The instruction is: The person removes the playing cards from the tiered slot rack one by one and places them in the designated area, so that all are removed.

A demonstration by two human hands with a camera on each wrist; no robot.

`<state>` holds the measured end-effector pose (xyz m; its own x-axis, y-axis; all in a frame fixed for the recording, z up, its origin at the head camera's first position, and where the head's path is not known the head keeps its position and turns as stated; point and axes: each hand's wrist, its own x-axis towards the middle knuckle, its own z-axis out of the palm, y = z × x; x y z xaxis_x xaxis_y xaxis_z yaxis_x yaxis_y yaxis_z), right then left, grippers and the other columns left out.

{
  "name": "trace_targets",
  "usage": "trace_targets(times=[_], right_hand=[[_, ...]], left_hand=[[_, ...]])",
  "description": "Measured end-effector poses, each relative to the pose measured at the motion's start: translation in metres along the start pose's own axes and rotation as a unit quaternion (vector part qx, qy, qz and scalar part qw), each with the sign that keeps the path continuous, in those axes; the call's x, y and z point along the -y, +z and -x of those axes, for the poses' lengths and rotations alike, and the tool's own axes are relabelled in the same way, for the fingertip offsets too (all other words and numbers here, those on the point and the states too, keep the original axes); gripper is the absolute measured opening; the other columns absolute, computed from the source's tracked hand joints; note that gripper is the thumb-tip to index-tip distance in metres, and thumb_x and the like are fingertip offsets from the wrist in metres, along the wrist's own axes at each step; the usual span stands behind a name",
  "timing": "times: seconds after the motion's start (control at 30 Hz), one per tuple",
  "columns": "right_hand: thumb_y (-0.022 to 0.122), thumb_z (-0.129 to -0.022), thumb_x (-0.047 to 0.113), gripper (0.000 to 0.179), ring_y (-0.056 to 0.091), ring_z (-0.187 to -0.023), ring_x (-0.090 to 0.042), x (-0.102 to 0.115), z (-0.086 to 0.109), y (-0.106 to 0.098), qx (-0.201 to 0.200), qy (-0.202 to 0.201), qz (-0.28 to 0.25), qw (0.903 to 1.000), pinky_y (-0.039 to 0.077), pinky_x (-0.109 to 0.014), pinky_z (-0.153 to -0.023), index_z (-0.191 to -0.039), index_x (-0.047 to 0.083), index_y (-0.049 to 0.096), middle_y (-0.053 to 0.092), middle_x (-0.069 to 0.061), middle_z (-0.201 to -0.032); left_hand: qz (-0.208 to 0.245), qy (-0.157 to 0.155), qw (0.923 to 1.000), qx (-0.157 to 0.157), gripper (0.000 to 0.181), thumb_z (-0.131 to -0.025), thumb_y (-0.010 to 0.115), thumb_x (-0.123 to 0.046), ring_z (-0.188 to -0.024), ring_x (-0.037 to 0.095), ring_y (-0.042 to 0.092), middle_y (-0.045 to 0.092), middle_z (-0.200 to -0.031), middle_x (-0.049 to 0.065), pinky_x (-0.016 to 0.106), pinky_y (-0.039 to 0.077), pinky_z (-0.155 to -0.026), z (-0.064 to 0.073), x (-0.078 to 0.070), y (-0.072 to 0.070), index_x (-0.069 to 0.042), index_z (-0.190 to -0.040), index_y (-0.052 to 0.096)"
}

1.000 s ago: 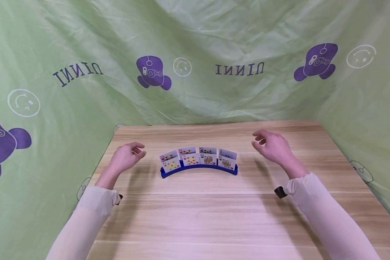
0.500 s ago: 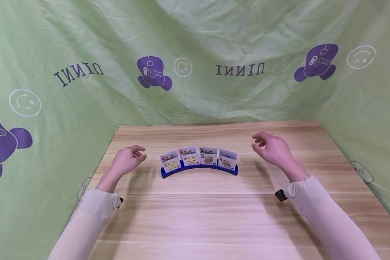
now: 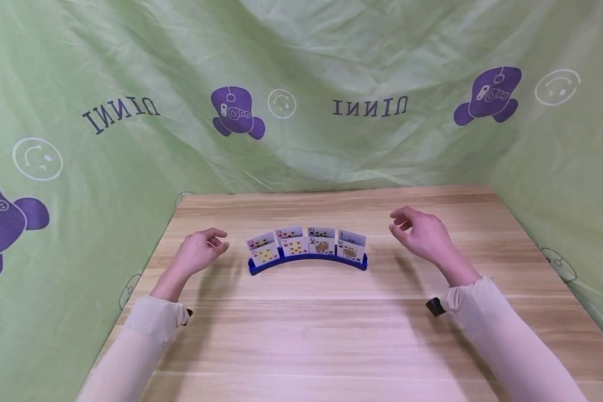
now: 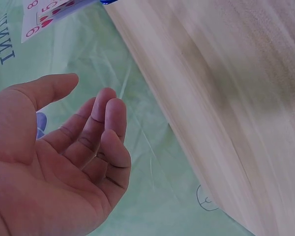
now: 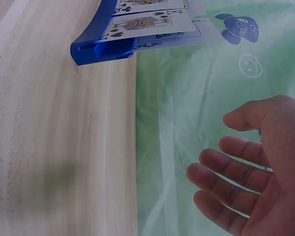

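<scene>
A curved blue card holder (image 3: 309,259) stands mid-table with two rows of upright playing cards. A king (image 3: 350,253) and a queen (image 3: 322,246) fill the front right, while red number cards (image 3: 264,255) fill the left. A joker (image 5: 179,35) shows behind the king in the right wrist view. My left hand (image 3: 200,249) hovers left of the holder, palm inward, fingers loosely curled around nothing. On the other side my right hand (image 3: 422,234) is held likewise, apart from the cards. Both palms are bare in the wrist views.
The holder stands on a wood-grain table (image 3: 301,335). Beyond its back edge hangs a green curtain (image 3: 301,151) with purple cartoon figures, which also closes in the left and right sides. Dark wrist cameras (image 3: 436,306) sit under the cuffs.
Both hands have drifted slightly back towards the body, the left also a touch to the right. The card holder and its cards stay put.
</scene>
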<state>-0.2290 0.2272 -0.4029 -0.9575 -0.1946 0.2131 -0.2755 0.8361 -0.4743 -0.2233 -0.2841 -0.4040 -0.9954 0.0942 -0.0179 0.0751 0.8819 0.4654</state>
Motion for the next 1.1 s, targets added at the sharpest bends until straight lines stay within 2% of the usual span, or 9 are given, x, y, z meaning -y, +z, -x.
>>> trace_targets(times=[0.27,0.57,0.9,1.1], right_hand=[[0.060,-0.096,0.029,0.032,0.070,-0.094,-0.029,0.002,0.004,0.001,0.005,0.000,-0.009,0.9999,0.049,-0.050,-0.083,-0.119,0.006,0.064,0.074,-0.012,-0.102],[0.061,-0.096,0.028,0.028,0.070,-0.092,-0.027,0.004,0.010,0.006,0.010,0.000,-0.034,0.9994,0.051,-0.046,-0.081,-0.115,0.007,0.065,0.074,-0.009,-0.098],[0.062,-0.096,0.026,0.025,0.070,-0.090,-0.025,0.007,0.015,0.015,0.016,0.002,-0.055,0.9984,0.054,-0.045,-0.080,-0.113,0.008,0.066,0.074,-0.008,-0.097],[0.063,-0.095,0.025,0.025,0.070,-0.088,-0.023,0.010,0.017,0.018,0.012,-0.004,-0.065,0.9978,0.053,-0.040,-0.077,-0.112,0.007,0.067,0.074,-0.007,-0.094]], left_hand=[[0.007,0.009,0.9999,-0.003,0.037,-0.094,0.065,-0.026,-0.086,0.023,0.067,0.073,-0.099,0.012,0.033,0.049,-0.070,0.003,-0.001,0.004,-0.004,-0.123,0.065],[0.018,0.004,0.9997,0.016,0.037,-0.095,0.065,-0.026,-0.087,0.022,0.068,0.073,-0.102,0.012,0.032,0.050,-0.069,0.006,-0.003,0.008,-0.003,-0.124,0.065],[0.010,0.014,0.9997,0.019,0.036,-0.093,0.066,-0.026,-0.088,0.023,0.070,0.075,-0.100,0.011,0.035,0.051,-0.072,0.007,-0.004,0.011,-0.003,-0.122,0.066],[0.013,0.015,0.9996,0.020,0.036,-0.093,0.067,-0.026,-0.088,0.024,0.070,0.076,-0.101,0.012,0.037,0.052,-0.075,0.010,-0.006,0.013,-0.003,-0.121,0.067]])
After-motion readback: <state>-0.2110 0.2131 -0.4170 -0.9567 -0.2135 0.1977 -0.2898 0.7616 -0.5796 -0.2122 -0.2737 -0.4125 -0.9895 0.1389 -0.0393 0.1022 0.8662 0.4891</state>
